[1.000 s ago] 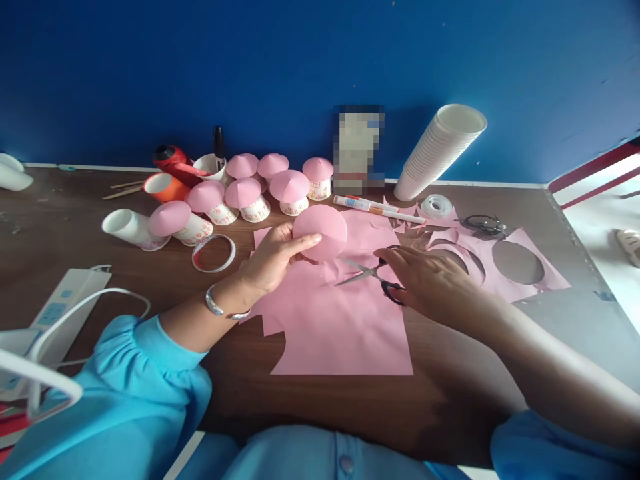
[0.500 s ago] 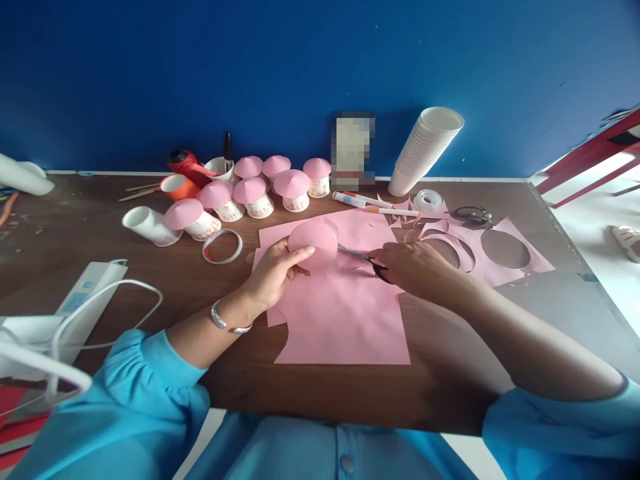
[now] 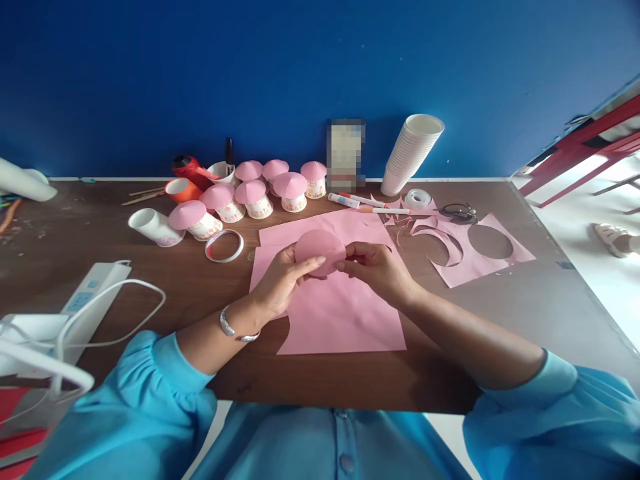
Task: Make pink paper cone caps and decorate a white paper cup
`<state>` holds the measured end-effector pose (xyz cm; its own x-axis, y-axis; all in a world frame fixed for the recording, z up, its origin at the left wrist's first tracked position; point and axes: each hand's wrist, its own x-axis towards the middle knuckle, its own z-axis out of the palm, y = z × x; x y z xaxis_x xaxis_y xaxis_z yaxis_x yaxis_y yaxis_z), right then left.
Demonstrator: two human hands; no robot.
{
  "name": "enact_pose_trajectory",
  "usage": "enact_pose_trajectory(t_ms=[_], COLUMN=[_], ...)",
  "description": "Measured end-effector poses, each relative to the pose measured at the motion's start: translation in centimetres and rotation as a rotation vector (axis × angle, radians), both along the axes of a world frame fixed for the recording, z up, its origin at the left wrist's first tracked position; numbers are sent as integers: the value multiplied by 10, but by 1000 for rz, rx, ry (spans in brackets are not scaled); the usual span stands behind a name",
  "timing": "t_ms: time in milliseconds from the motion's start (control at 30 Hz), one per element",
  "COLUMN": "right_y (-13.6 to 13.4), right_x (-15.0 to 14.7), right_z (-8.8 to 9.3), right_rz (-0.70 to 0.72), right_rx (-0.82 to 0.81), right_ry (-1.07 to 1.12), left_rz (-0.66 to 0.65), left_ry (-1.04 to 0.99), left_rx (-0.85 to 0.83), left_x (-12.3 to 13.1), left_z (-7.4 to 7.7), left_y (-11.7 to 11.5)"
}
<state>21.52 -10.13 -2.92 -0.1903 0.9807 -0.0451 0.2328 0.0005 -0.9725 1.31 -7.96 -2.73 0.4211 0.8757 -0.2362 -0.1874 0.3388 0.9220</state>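
A round pink paper disc [image 3: 319, 248] is held up above the pink paper sheets [image 3: 345, 320]. My left hand [image 3: 287, 279] grips its left edge, thumb lying on the face. On the right edge, the thumb and fingers of my right hand [image 3: 377, 268] pinch the same disc. A slit-like line runs in from that side. Only a small dark bit shows by the back of my right hand; I cannot tell whether it is the scissors. Behind the hands stand several white paper cups with pink cone roofs [image 3: 291, 183] and drawn patterns.
A tall stack of white cups [image 3: 413, 157] leans near the blue wall. Right of the sheets lie markers [image 3: 370, 208], a tape roll [image 3: 417, 199], glasses [image 3: 457, 212] and cut paper scraps [image 3: 493, 250]. A tape ring [image 3: 224, 247] and a power strip [image 3: 83, 303] are at left.
My right hand has moved left from beside the disc and now pinches its right edge. The scissors blades that pointed at the disc no longer show. The view has shifted slightly.
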Motion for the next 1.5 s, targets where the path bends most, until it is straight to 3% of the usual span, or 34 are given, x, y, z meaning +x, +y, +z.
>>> enact_pose_trajectory(t_ms=[67, 167, 267, 367, 600, 733, 967, 1167, 1333, 1500], right_y=[0, -3, -8, -10, -2, 1, 2, 2, -1, -4], right_x=[-3, -3, -3, -6, -11, -12, -13, -14, -14, -15], right_z=[-1, -1, -4, -10, -18, -20, -20, -23, -22, -18], right_rz=[8, 52, 82, 100, 113, 102, 64, 117, 107, 86], right_rx=[67, 207, 353, 441, 34, -117, -199, -313, -310, -291], right_ry=[-47, -209, -298, -305, -38, 57, 163, 275, 308, 329], left_rz=[-43, 15, 74, 27, -62, -148, -278, -376, -354, -307], left_ry=[48, 140, 233, 284, 307, 299, 242, 231, 188, 286], left_rx=[20, 93, 154, 160, 150, 143, 45, 11, -10, 77], left_x=[-3, -8, -12, -14, -16, -16, -15, -17, -17, -15], left_z=[4, 6, 3, -2, -4, -7, -7, -7, -7, -4], left_y=[0, 3, 6, 8, 14, 19, 27, 28, 25, 21])
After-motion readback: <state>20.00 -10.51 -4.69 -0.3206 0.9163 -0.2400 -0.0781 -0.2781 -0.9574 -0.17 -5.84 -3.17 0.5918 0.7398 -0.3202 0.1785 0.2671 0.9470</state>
